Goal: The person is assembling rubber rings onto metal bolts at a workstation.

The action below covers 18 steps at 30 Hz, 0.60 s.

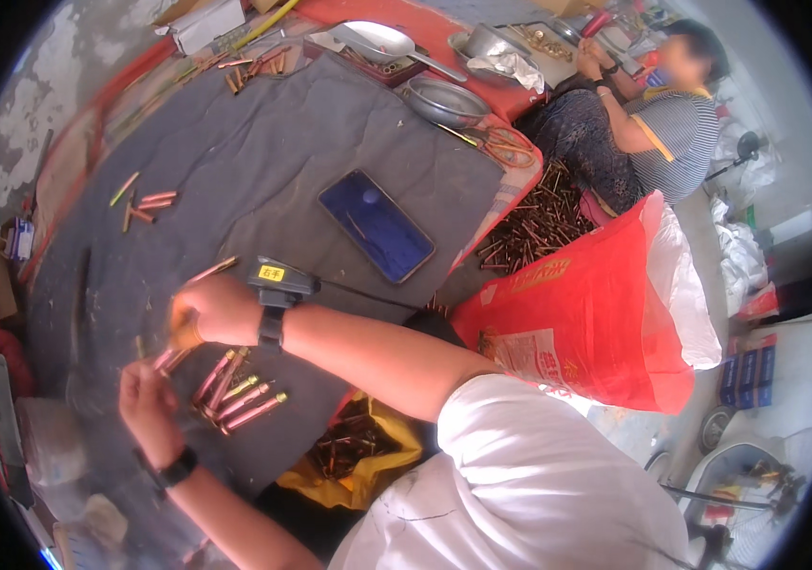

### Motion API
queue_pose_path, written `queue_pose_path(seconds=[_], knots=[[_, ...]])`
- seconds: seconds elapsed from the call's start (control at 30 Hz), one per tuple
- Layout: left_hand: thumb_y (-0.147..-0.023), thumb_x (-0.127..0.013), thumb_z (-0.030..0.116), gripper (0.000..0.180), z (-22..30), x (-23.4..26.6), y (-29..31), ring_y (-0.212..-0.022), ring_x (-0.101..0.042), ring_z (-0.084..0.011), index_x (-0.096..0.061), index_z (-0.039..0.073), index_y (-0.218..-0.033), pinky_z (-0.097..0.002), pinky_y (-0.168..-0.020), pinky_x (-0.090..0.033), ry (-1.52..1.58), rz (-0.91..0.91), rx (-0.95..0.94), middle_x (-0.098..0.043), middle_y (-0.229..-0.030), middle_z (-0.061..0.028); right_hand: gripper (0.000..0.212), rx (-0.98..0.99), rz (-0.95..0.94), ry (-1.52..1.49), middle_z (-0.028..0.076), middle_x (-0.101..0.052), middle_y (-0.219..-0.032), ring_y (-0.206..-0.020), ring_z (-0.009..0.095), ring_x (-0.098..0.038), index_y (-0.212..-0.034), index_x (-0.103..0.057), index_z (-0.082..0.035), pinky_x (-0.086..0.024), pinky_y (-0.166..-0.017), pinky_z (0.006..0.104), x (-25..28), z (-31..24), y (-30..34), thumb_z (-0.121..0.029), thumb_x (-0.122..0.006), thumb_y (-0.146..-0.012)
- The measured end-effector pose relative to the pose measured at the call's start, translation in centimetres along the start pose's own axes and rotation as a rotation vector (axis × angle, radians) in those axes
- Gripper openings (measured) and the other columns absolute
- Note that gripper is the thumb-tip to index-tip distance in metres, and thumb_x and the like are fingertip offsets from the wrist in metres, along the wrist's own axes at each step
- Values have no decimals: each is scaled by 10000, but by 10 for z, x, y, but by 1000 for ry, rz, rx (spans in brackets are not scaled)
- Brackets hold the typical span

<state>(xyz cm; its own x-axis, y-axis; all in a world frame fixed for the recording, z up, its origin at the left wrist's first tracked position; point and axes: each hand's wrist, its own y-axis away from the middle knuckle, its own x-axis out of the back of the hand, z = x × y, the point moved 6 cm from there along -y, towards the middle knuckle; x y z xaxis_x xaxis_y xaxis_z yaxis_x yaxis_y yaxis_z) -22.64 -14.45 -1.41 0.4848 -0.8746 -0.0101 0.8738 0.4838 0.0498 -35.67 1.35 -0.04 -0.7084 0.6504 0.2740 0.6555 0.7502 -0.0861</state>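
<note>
My left hand is closed in a pinch on a copper-coloured metal tube over the dark cloth. Just above it, my right hand is curled with its fingertips turned down toward the same tube. Something orange-yellow shows at those fingers, too blurred to name. Beyond the right knuckles another copper-coloured rod pokes out; I cannot tell if it is held or lying there. Beside my hands lies a small group of copper-coloured tubes with brass-coloured ends, roughly side by side.
A dark phone lies on the grey cloth. Loose tubes are farther left. Close to my body is a yellow bag of metal parts; a red sack stands right. Metal bowls and a seated person are beyond.
</note>
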Motion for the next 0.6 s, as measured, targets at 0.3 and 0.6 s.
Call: queue_pose_path(seconds=[0.3,0.6], knots=[[-968,-557,217,185,3,5,3,-528,-416,-60,-582,34,-972,-202,-467,-319,-14,30,6,-477,-690,27,271,108,130,33,110,-661,-812,-793,231,-650,-830,-698,-54,-489,-688,363,1,-8,6,-305,-751,-745],[-937,-570,162,148,17,-10,7,-548,-463,-71,-624,24,-940,-214,-487,-339,-32,84,31,-530,-701,11,248,55,-102,-133,86,-679,-987,-907,166,-641,-992,-678,-43,-505,-786,303,-2,-2,1,-149,-732,-775]])
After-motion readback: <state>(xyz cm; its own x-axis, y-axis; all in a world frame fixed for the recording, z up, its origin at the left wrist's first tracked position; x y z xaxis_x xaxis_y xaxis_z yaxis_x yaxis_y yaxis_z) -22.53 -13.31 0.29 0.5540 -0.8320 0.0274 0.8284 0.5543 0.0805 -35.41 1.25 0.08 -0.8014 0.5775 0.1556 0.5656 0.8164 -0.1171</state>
